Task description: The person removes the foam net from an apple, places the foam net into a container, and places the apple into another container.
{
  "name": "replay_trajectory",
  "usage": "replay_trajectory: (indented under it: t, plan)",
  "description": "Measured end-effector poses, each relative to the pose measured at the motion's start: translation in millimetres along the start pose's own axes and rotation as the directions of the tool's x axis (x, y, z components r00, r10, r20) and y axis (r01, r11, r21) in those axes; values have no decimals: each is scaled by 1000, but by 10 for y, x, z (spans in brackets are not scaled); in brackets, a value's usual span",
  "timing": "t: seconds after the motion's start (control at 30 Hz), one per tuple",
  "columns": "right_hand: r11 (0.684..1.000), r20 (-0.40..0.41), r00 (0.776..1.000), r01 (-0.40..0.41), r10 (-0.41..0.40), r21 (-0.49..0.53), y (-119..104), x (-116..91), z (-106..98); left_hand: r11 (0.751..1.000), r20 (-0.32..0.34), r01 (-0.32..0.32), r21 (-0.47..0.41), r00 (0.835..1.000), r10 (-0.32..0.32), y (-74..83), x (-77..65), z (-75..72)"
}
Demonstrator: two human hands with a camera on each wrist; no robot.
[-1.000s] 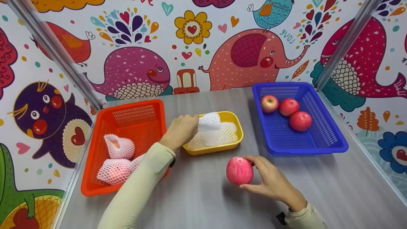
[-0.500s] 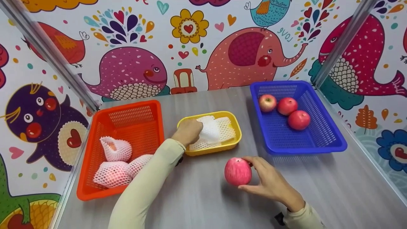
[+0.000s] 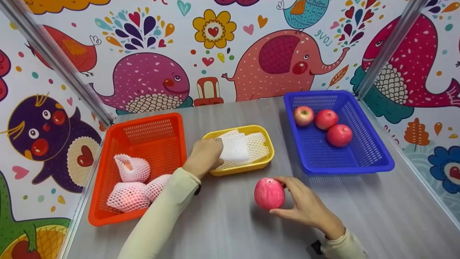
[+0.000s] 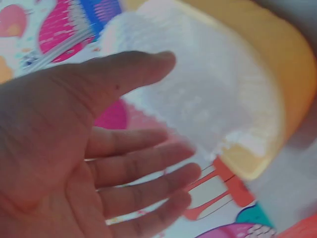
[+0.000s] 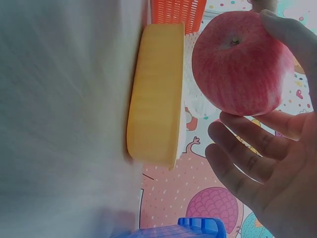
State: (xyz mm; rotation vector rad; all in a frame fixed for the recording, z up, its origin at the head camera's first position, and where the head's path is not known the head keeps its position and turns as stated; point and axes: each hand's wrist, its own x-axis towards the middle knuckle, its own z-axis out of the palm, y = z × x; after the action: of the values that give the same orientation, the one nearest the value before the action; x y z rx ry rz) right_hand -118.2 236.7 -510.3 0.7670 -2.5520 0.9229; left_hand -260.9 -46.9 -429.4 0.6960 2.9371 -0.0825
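Note:
My left hand (image 3: 205, 154) is at the left end of a small yellow basket (image 3: 248, 167). In the left wrist view its thumb and fingers are apart, with nothing between them. White foam net sleeves (image 3: 235, 149) lie flat in the basket, beside those fingertips. Over the table in front of the basket, my right hand (image 3: 305, 203) holds a red apple (image 3: 269, 193) between thumb and fingers. The right wrist view shows that apple (image 5: 240, 64) with its stem hollow facing the camera and several fingers below it.
An orange basket (image 3: 100, 187) on the left holds 3 fruits in pink foam nets (image 3: 129, 196). The blue basket (image 3: 345, 169) on the right contains 3 apples (image 3: 339, 135). Cartoon-printed walls (image 3: 215, 64) enclose the grey table (image 3: 230, 223).
My left hand was gripping a raised white foam net, then reached right into the yellow basket. Now it has drawn back left, and the net lies flatter. The right hand keeps holding the apple.

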Motion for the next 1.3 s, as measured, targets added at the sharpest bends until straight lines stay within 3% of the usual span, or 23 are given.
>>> replay_trajectory:
  t: [0.1,0.17,0.33,0.53,0.63,0.77,0.9,1.13,1.3]
  plan:
    - [1000,-5,1000,12,-12,-1,-4,13,4,1000,-44,13,-15,999,-13,-9,-194,-71]
    - [1000,-5,1000,15,-15,2,-7,17,12,1000,-111,1,-25,994,-4,-13,-346,-64]
    - [1000,4,1000,3,-3,6,-9,16,26,997,-287,-55,-60,957,36,-4,-713,59]
    - [1000,4,1000,8,-8,5,-27,28,37,996,-321,-50,-74,947,24,44,-1004,202]
    - [1000,4,1000,19,-19,5,-38,37,43,996,-360,-50,-75,933,20,74,-1116,266]
    - [1000,4,1000,23,-23,4,-43,41,45,994,-396,-68,-86,918,28,113,-1218,324]
    - [999,-1,999,34,-34,8,-47,49,44,993,-405,-74,-93,914,30,132,-1255,344]
    - [998,-2,998,64,-64,12,-52,67,21,991,-413,-80,-103,910,31,144,-1279,384]
    - [995,-25,995,95,-96,-34,-18,130,-109,989,-404,-77,-123,914,21,150,-1284,395]
